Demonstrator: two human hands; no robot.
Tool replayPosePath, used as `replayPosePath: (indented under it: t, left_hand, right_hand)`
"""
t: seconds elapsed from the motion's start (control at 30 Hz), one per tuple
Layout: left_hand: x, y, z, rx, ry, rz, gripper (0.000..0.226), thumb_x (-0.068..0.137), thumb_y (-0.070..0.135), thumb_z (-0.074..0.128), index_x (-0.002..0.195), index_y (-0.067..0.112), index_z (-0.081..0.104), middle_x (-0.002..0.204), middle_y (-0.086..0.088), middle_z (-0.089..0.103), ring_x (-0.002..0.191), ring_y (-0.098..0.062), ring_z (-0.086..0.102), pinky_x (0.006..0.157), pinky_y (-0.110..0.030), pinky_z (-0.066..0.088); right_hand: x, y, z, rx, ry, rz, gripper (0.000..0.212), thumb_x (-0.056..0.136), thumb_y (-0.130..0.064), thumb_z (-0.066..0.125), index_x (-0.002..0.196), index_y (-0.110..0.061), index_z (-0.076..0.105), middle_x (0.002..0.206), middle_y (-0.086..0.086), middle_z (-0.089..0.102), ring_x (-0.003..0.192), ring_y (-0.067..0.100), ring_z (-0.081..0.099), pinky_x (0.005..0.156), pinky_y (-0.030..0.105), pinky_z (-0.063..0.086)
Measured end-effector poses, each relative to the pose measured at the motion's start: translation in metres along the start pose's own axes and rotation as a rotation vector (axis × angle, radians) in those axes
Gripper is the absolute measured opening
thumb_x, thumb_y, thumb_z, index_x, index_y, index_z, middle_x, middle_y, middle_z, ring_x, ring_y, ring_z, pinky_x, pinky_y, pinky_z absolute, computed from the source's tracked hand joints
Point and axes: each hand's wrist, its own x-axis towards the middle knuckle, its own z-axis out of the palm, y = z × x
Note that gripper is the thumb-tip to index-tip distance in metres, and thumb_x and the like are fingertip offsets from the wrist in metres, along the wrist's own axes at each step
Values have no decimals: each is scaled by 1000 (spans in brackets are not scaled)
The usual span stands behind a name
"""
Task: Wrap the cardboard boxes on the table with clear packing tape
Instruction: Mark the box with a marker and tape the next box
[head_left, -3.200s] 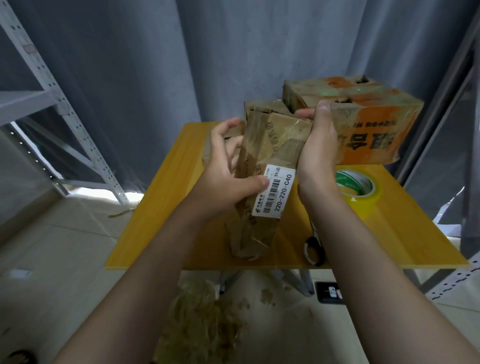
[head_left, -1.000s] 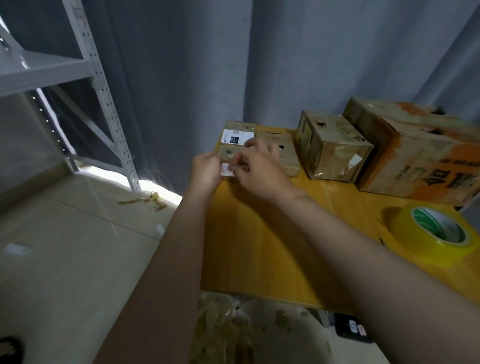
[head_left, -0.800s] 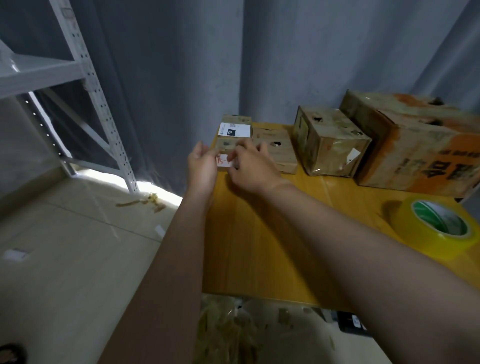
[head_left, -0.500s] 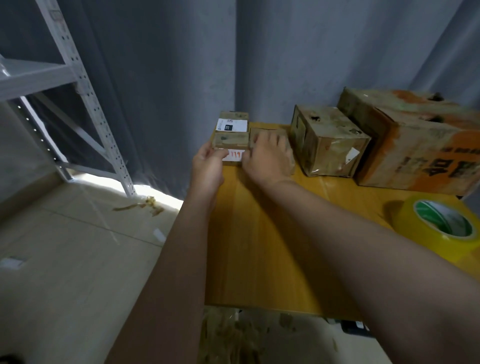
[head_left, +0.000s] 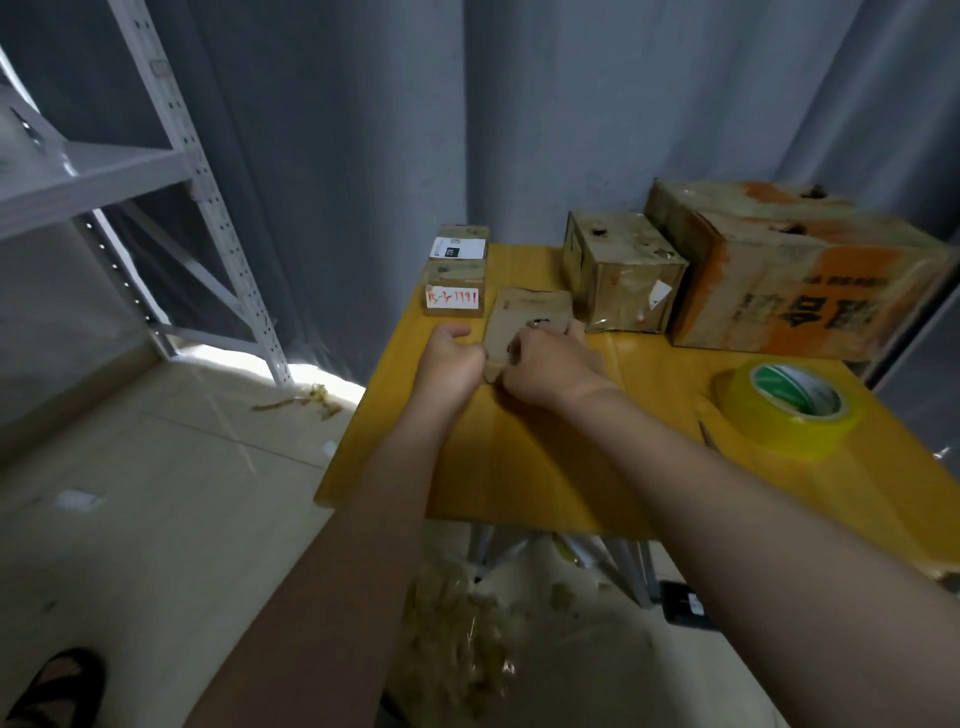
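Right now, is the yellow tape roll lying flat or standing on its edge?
Lying flat. The tape roll shows its green-lined hole facing up, its lower rim resting on the table.

Reads as a small stockroom or parcel-packing corner. Shown by a grey slotted-steel shelving rack (head_left: 203, 197) at the left, a grey curtain (head_left: 363, 130) hung as a backdrop, and a yellow table (head_left: 519, 457) crowded along its far edge with worn, taped cardboard boxes (head_left: 623, 275), one bearing a printed shipping label (head_left: 458, 248), another a hand-numbered sticker (head_left: 452, 299). Marked too by a roll of packing tape (head_left: 789, 410) on the table and wads of stripped tape (head_left: 457, 634) lying on the pale tiled floor (head_left: 156, 493) beneath.
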Motion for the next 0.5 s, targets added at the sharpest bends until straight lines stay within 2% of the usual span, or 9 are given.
replayPosePath:
  t: [0.03, 0.13, 0.23, 0.27, 0.3, 0.37, 0.4, 0.43, 0.5]
  left_hand:
    - [-9, -1, 1, 74, -17, 13, 46, 96, 15, 56, 141, 19, 52, 98, -6, 66, 76, -21, 60, 65, -32, 48]
    - [-33, 1, 4, 424, -63, 41, 48, 98, 31, 53, 143, 13, 49, 128, -10, 62, 111, -33, 61, 91, -39, 51]
    - [-48, 3, 10, 598, -98, 79, 39, 99, 39, 52, 126, 13, 61, 121, -8, 66, 102, -31, 61, 83, -38, 50]
    - [-49, 2, 12, 616, -100, 80, 38, 98, 41, 53, 123, 14, 64, 116, -7, 67, 99, -30, 62, 80, -38, 50]
    - [-51, 0, 12, 623, -98, 77, 35, 97, 42, 54, 118, 16, 65, 111, -7, 68, 97, -30, 63, 78, -38, 50]
    - [-49, -3, 12, 612, -94, 74, 30, 98, 40, 54, 109, 15, 67, 102, -8, 67, 93, -30, 64, 74, -38, 51]
    - [-47, -3, 13, 581, -100, 65, 29, 99, 39, 53, 105, 14, 67, 100, -9, 68, 91, -30, 64, 75, -39, 53]
    - [-46, -3, 13, 529, -112, 44, 30, 99, 38, 51, 103, 13, 67, 100, -10, 69, 91, -30, 66, 79, -42, 57]
    - [-42, -1, 16, 394, -107, -2, 30, 100, 37, 52, 106, 11, 65, 102, -11, 68, 93, -31, 66, 88, -47, 58]
  right_hand:
    - [-14, 3, 0, 24, 27, -1, 44, 95, -40, 55, 135, -21, 62, 142, 2, 54, 144, 32, 27, 108, 50, 42]
    - [-47, 13, 0, 148, 130, 21, 28, 96, -33, 52, 109, -20, 74, 118, 6, 68, 134, 34, 37, 96, 44, 44]
    - [-59, 27, 2, 359, 206, 15, 23, 95, -20, 55, 90, -29, 76, 110, 0, 72, 121, 30, 54, 103, 42, 49]
    - [-60, 32, 1, 433, 227, 35, 23, 93, -17, 59, 95, -33, 74, 117, -1, 69, 122, 29, 55, 105, 42, 49]
    - [-60, 39, 0, 489, 248, 82, 26, 93, -16, 62, 108, -34, 71, 129, 1, 61, 127, 30, 52, 109, 41, 45]
    - [-57, 54, -1, 487, 197, 220, 36, 96, -27, 61, 132, -23, 60, 142, 9, 49, 137, 36, 41, 112, 42, 36]
    - [-56, 58, -1, 452, 125, 257, 39, 97, -35, 57, 132, -18, 58, 141, 13, 50, 137, 39, 40, 111, 43, 34]
    - [-54, 60, 3, 442, 65, 264, 38, 96, -41, 54, 124, -16, 61, 136, 14, 55, 134, 40, 42, 108, 44, 34]
    - [-51, 57, 4, 523, 50, 233, 28, 92, -45, 55, 101, -19, 62, 121, 10, 62, 125, 35, 49, 106, 44, 41]
